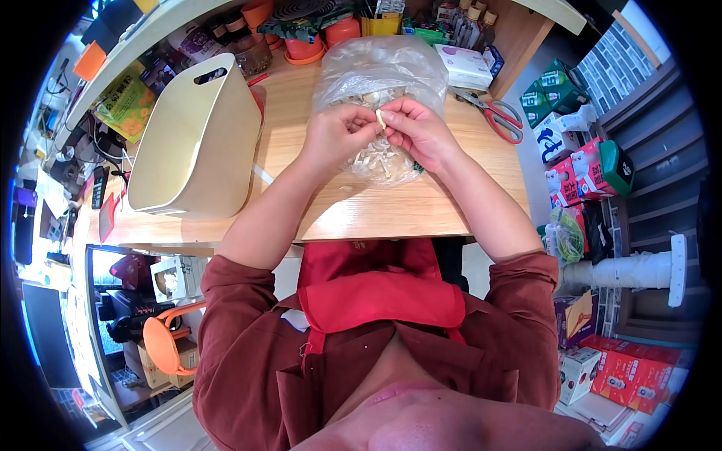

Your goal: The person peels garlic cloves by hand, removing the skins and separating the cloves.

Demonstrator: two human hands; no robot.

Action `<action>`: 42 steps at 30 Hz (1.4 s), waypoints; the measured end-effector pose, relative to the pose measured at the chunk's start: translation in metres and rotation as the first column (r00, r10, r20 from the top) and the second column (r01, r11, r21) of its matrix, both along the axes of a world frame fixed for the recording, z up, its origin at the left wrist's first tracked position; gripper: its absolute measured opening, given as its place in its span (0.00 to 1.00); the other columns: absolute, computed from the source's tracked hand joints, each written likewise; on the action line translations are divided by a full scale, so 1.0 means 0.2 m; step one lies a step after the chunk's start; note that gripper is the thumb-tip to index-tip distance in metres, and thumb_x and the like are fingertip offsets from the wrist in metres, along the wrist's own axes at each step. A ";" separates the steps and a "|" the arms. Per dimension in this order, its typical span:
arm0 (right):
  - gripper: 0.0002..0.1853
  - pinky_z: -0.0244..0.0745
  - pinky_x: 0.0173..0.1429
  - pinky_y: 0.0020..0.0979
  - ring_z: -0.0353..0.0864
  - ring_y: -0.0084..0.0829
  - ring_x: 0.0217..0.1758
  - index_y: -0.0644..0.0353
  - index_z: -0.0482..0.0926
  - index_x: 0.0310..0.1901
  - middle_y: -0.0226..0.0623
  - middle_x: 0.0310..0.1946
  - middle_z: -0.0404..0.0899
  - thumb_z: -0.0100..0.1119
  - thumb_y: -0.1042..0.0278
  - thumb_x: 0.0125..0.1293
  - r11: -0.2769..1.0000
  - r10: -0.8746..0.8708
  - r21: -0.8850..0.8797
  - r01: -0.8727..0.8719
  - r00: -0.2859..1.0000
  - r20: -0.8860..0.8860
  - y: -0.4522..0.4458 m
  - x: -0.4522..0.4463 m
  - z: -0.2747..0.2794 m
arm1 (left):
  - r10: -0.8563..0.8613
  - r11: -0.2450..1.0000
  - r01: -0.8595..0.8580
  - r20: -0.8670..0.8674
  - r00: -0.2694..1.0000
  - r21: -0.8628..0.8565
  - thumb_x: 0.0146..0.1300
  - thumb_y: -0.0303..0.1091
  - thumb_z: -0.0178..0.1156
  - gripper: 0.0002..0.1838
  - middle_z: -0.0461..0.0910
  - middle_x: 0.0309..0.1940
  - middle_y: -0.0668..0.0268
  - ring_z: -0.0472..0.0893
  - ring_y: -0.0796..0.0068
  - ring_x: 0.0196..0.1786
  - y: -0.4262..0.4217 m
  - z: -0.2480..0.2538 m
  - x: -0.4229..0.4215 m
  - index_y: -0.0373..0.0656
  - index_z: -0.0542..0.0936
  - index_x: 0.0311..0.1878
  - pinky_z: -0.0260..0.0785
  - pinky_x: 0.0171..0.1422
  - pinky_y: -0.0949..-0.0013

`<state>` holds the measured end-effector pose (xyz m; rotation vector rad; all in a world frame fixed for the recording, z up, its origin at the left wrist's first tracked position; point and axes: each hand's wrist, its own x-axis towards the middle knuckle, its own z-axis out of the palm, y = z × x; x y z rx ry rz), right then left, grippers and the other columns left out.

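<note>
Between the fingertips of both hands, over a clear plastic bag, is a small pale-yellow piece whose kind I cannot make out. My left hand pinches it from one side, fingers curled. Thumb and fingers of my right hand close on it from the other side. Several thin pale scraps lie on or in the crumpled plastic below my hands. My wrists and fingers hide part of the bag.
A cream plastic bin stands on the wooden table to the left. Red-handled scissors lie at the right, near a white box. Orange pots and bottles line the back.
</note>
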<state>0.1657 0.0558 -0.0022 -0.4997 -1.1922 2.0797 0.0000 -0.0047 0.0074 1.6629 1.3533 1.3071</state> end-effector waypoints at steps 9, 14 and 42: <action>0.06 0.73 0.34 0.15 0.75 0.17 0.28 0.60 0.73 0.40 0.30 0.30 0.76 0.55 0.71 0.62 1.000 0.005 -0.001 -0.005 1.000 0.008 0.00 0.00 0.00 | -0.010 1.000 0.010 0.005 1.000 -0.022 0.55 0.25 0.60 0.06 0.79 0.25 0.68 0.76 0.86 0.24 0.00 0.00 -0.01 0.33 0.79 0.35 0.69 0.27 0.82; 0.07 0.74 0.35 0.15 0.76 0.17 0.29 0.60 0.72 0.41 0.30 0.31 0.76 0.55 0.71 0.62 1.000 0.007 0.009 -0.007 1.000 0.010 -0.01 0.00 0.01 | 0.028 0.999 -0.027 -0.054 0.998 0.020 0.55 0.25 0.60 0.06 0.79 0.24 0.68 0.76 0.85 0.24 0.01 -0.02 -0.01 0.33 0.79 0.35 0.69 0.27 0.81; 0.09 0.76 0.42 0.22 0.78 0.23 0.36 0.64 0.72 0.43 0.34 0.36 0.75 0.55 0.74 0.61 0.986 -0.077 0.156 0.065 0.994 0.076 -0.03 -0.03 0.00 | 0.250 0.941 -0.164 -0.281 0.926 0.296 0.50 0.25 0.59 0.04 0.76 0.20 0.66 0.73 0.82 0.21 0.01 -0.04 0.00 0.36 0.77 0.29 0.66 0.25 0.77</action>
